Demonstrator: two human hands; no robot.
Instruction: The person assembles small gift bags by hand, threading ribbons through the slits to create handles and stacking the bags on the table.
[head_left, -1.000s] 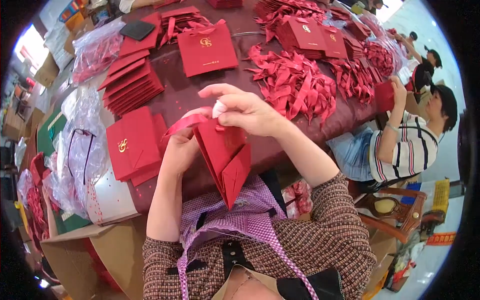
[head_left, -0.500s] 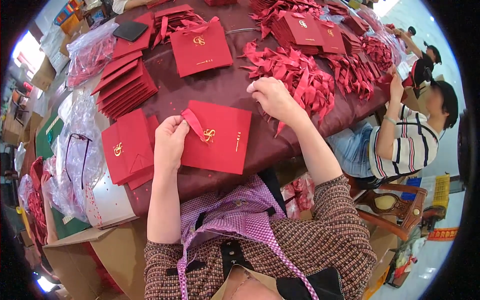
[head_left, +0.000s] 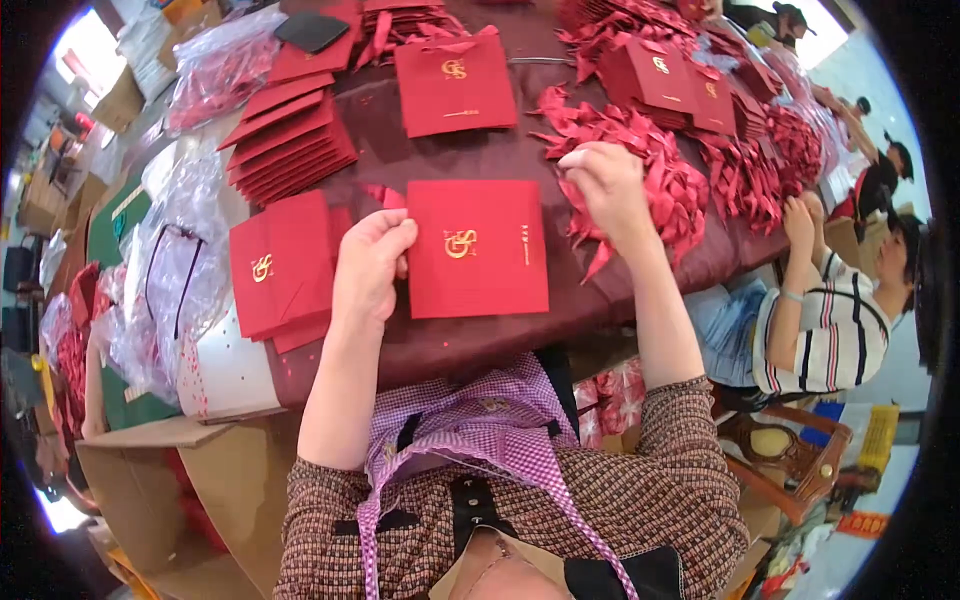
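Note:
My left hand (head_left: 375,262) pinches the left edge of a flat red paper gift bag (head_left: 500,292) with a gold emblem. A bit of red ribbon (head_left: 381,196) shows beyond that hand at the bag's edge. My right hand (head_left: 610,195) is held over the near left side of a heap of red ribbons (head_left: 672,185). Its thumb and fingers are pressed together, with something whitish at the tips, and I cannot make out whether they hold anything. To the left of the held bag lie more flat red bags (head_left: 285,260).
Beyond the held bag lies a stack of bags with ribbon handles (head_left: 455,90). Folded bags (head_left: 290,140) fan out at the left, near a dark flat object (head_left: 312,32) and clear plastic (head_left: 165,290). A person in a striped top (head_left: 825,330) sits at the right.
The view has shifted, so the table's things appear further right. The ribbon end that lay across the held bag's front now shows beyond its left edge. My right hand's fingers have closed further.

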